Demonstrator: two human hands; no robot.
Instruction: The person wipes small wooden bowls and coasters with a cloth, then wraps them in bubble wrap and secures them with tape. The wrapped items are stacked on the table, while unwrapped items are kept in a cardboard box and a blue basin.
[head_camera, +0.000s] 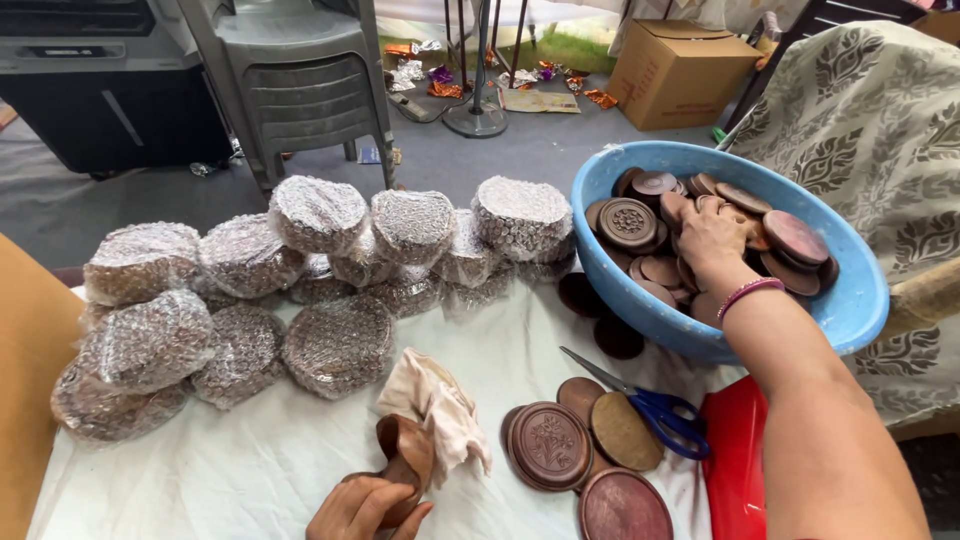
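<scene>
My right hand (708, 228) reaches into a blue plastic tub (850, 300) filled with several round brown wooden discs (627, 222), fingers closed on discs near the middle of the pile. My left hand (362, 508) rests at the bottom edge on a white cloth-covered surface (250, 460), gripping a brown disc (408, 455) wrapped partly in a beige rag (437, 400). A few carved discs (548, 444) lie between my hands, beside blue-handled scissors (655, 405).
Several bubble-wrapped round bundles (320, 215) are piled at the left and back of the cloth. A red object (735, 460) lies under my right forearm. Grey plastic chairs (290, 80), a cardboard box (675, 70) and a patterned fabric (880, 120) stand beyond.
</scene>
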